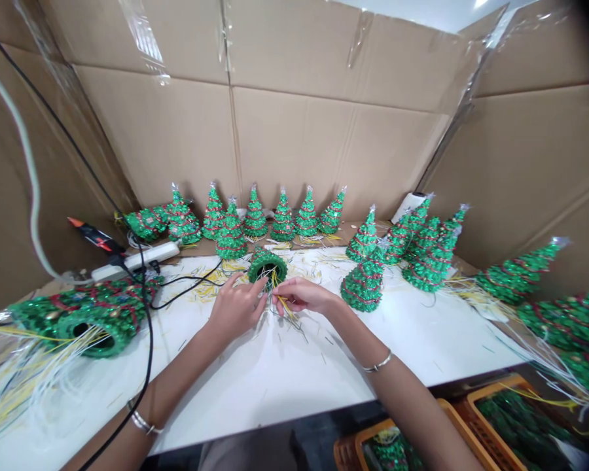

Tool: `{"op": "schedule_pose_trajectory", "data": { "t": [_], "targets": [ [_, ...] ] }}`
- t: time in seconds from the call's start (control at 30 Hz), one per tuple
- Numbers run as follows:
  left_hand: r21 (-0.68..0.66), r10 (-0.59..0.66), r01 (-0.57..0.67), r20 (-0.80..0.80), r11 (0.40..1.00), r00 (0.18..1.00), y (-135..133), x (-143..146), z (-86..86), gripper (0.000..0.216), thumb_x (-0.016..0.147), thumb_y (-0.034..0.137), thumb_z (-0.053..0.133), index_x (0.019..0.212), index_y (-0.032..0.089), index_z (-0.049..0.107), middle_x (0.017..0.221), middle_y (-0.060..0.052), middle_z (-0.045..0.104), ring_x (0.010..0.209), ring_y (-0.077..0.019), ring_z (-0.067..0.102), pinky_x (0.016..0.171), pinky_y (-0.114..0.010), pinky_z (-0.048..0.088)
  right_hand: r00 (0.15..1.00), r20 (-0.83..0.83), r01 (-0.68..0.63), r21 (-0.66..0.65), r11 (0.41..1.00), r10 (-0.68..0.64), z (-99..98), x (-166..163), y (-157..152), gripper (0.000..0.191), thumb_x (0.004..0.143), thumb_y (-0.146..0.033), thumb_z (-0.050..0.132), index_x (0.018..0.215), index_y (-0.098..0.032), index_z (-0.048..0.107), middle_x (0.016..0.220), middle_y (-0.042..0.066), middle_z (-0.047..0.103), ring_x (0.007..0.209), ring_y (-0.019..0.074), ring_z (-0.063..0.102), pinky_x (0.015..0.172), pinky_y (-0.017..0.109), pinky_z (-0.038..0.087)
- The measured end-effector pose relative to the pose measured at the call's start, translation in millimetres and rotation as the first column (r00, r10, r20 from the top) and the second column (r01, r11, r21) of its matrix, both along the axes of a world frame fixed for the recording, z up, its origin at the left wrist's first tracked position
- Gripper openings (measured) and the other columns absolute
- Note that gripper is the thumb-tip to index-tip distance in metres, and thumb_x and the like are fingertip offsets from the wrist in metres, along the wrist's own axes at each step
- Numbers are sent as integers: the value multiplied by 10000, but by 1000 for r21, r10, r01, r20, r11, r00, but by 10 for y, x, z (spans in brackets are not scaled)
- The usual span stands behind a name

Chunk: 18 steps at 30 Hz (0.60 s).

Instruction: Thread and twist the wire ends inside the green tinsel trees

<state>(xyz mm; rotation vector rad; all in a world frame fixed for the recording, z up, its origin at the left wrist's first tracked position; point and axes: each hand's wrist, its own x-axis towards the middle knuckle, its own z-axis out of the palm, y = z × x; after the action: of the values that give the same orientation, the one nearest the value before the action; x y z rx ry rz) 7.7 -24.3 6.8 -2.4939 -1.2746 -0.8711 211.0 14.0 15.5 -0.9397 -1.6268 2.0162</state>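
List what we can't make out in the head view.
Head view, all:
- Tree at the hands: tip, hidden behind its base.
- Right hand: which wires it pinches; too small.
- Left hand: whether it grips wires; hand blocks view.
- Right basket: cut off by bottom edge.

Both of this person's arms stretch in from the near side, the left forearm [184,373] slanting far and rightward, the right forearm [373,340] far and leftward. The left hand [238,304] is back up, its fingers bent toward the far side. Just beside it, the right hand [302,296] draws its fingertips into a pinch, other fingers curled.
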Motion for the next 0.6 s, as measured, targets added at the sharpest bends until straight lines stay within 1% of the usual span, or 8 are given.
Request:
{"op": "schedule_pose_trajectory", "data": {
  "t": [0.1,0.2,0.27,0.33,0.43,0.53,0.6],
  "targets": [
    [27,54,-56,88,998,995,-24,5,23,297,869,300,556,1125,234,691,804,-90,747,697,-238,662,995,-450,400,999,-24,-32,-34,999,31,20,-40,-40,257,839,-352,606,767,-110,650,608,48,695,334,34,326,328,198,154],
    [47,145,-155,178,987,973,-66,25,52,216,868,279,554,1008,236,712,699,-68,706,634,-228,627,1058,-485,329,998,-26,-55,-53,997,54,33,-73,-73,264,841,-354,611,766,-105,652,633,56,713,321,22,293,317,198,127],
    [46,190,-202,185,978,964,-95,38,65,171,865,268,554,914,232,714,626,-56,666,605,-228,600,1089,-522,275,997,-25,-70,-64,995,69,29,-89,-85,261,840,-349,608,763,-103,652,644,59,722,315,19,275,313,201,112],
    [48,204,-215,169,975,964,-113,37,75,159,863,259,553,850,227,708,597,-59,644,617,-239,589,1096,-551,250,997,-29,-80,-69,994,78,18,-98,-88,256,842,-340,604,763,-102,652,646,60,724,311,18,267,313,203,108],
    [85,184,-202,184,976,966,-110,-1,102,152,862,245,560,872,240,711,663,-79,672,751,-281,611,1084,-574,252,996,-36,-85,-72,994,83,6,-97,-83,250,852,-329,594,769,-100,652,656,59,728,309,18,254,316,207,106],
    [154,145,-181,223,971,964,-85,-50,140,182,862,212,567,957,269,712,820,-85,721,945,-314,616,1067,-578,270,997,-38,-75,-65,995,72,6,-91,-82,241,863,-311,575,769,-103,650,655,58,727,313,21,260,323,210,102],
    [199,82,-127,218,972,973,-72,-55,142,227,870,189,556,1020,270,706,926,-84,735,1006,-306,617,1039,-555,325,997,-37,-67,-62,996,65,3,-92,-83,242,866,-308,565,770,-104,652,655,59,725,320,23,259,327,209,105]
  ]
}}
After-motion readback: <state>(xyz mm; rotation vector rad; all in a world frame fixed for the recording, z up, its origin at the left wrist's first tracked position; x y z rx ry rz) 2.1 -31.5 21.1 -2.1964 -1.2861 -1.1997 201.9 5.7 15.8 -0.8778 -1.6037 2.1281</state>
